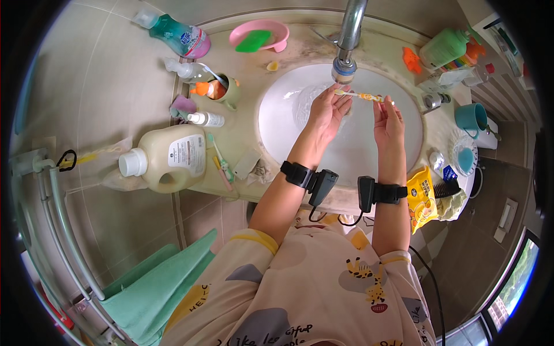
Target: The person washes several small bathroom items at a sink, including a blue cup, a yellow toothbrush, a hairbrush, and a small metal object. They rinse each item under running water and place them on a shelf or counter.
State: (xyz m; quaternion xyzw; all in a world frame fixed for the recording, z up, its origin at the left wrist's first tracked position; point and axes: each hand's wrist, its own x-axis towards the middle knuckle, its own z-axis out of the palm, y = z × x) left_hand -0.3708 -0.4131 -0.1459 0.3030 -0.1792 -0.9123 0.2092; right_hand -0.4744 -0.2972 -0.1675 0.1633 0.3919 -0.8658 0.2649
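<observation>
A toothbrush (365,96) with a yellow-patterned handle lies almost level over the white sink basin (277,108), just below the metal faucet (345,60). My right hand (389,123) pinches its handle end between thumb and fingers. At the bristle end, my left hand (326,112) has its thumb and fingertips on the brush head, with the other fingers loosely spread below. Rippled water shows in the left part of the basin. Fingers partly cover the bristles.
Left of the basin stand a large detergent jug (173,158), a green cup (227,93) and another toothbrush (220,158). A pink soap dish (259,34) sits behind. To the right are a yellow baby wipes pack (420,199), a teal cup (471,116) and a green pump bottle (443,48).
</observation>
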